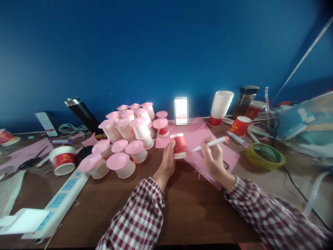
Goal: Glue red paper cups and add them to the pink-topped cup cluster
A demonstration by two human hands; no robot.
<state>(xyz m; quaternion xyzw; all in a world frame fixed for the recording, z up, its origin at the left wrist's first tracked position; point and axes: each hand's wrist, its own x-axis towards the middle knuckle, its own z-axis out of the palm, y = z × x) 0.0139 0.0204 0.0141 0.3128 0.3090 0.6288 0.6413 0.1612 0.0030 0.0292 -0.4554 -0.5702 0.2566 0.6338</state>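
Observation:
My left hand (pixel 168 159) is closed round the left side of a red and white paper cup (pixel 180 147), held over the table close to the pink paper. A white marker (pixel 214 141) is gripped in my right hand (pixel 214 158), its tip pointing left toward the cup with a small gap between them. Pink paper sheets (pixel 199 130) lie under and behind both hands. To the left of the cup stand several upside-down paper cups topped with pink paper discs (pixel 118 161).
A power strip (pixel 61 199) and a lone paper cup (pixel 63 160) are at left, with a black bottle (pixel 84 116) behind. A lit screen (pixel 181 110) leans on the wall. On the right are stacked cups (pixel 222 104), a tipped cup (pixel 240 126) and yellow tape (pixel 265 156).

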